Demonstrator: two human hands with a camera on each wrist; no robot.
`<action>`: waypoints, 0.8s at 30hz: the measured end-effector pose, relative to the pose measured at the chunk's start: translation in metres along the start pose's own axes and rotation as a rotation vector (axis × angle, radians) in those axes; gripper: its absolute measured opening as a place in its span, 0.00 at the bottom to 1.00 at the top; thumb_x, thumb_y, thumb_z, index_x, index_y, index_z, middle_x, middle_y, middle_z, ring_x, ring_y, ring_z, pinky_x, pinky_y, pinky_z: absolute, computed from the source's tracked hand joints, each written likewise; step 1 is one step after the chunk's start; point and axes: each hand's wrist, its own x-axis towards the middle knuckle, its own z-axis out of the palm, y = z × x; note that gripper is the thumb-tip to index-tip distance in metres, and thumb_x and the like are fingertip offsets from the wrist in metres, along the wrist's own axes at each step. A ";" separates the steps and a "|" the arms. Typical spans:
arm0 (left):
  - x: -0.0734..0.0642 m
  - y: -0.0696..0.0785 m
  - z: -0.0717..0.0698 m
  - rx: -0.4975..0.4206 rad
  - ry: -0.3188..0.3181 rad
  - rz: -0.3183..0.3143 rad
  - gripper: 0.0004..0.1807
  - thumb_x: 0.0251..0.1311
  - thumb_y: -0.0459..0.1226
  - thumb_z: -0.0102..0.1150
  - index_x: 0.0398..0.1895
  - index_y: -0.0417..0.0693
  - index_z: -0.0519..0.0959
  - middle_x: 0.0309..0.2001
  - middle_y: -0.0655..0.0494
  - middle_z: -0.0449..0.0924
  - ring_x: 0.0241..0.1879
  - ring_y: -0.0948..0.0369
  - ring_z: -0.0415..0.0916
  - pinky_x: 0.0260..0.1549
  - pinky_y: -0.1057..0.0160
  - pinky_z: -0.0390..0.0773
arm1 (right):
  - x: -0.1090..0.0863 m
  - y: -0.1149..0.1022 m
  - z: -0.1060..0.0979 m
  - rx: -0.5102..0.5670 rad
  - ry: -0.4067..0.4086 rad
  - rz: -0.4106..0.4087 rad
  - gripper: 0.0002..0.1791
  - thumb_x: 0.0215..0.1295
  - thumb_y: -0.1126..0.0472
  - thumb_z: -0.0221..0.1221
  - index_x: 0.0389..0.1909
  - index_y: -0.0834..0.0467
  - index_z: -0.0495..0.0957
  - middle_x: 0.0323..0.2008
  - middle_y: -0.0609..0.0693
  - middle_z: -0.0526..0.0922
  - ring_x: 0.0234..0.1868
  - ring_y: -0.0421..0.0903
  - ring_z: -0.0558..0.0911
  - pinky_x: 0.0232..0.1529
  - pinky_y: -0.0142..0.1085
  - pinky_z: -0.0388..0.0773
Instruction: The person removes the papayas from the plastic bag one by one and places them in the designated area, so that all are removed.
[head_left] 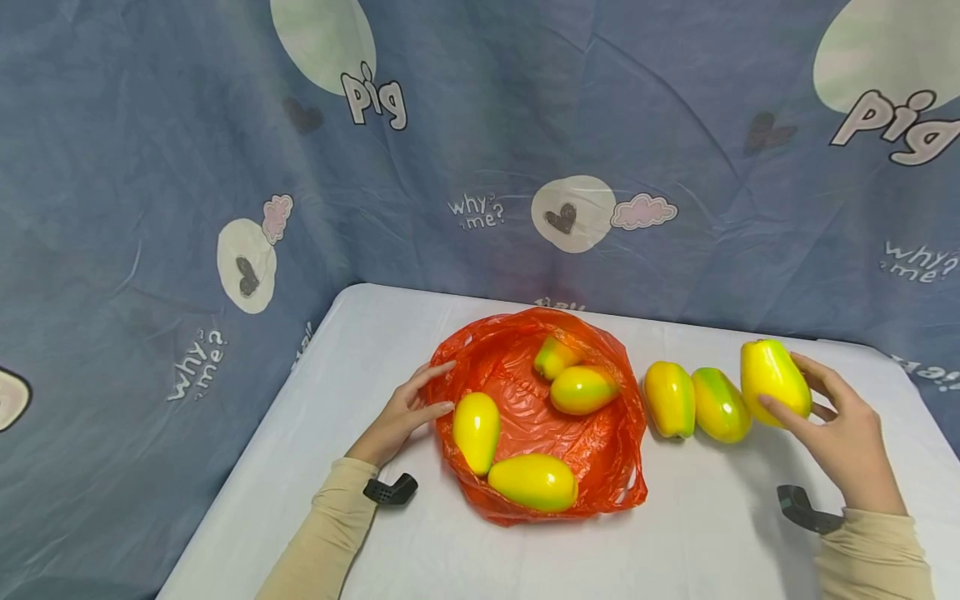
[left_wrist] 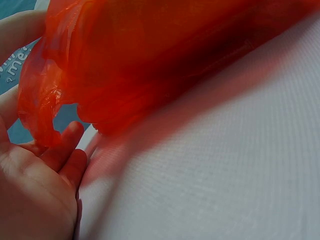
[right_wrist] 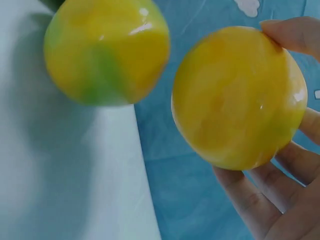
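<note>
Wrinkled blue cloth [head_left: 457,267] backs your white table [head_left: 712,533]. Head view: your left hand [head_left: 396,418] touches a thin, crinkled red plastic bag [head_left: 517,408]; right of it, your right hand [head_left: 851,433] holds a glossy, yellow-green fruit [head_left: 772,379] above the table, its blunt narrow end pointing toward the cloth, long axis leaning left. Left wrist: spread fingers [left_wrist: 71,134] against the translucent bag. Right wrist: your fingers grip the smooth, rounded fruit

the right hand [right_wrist: 295,202], at four o'clock, grips a yellow fruit [right_wrist: 240,100]. a yellow-green fruit [right_wrist: 107,55] shows at eleven o'clock.
</note>
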 end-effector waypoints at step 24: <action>0.001 0.000 0.000 -0.016 -0.006 0.008 0.33 0.66 0.41 0.67 0.73 0.68 0.71 0.84 0.59 0.43 0.84 0.52 0.40 0.82 0.42 0.44 | 0.007 0.029 0.002 -0.111 -0.197 0.115 0.47 0.73 0.43 0.61 0.79 0.66 0.53 0.70 0.81 0.62 0.66 0.83 0.64 0.57 0.77 0.67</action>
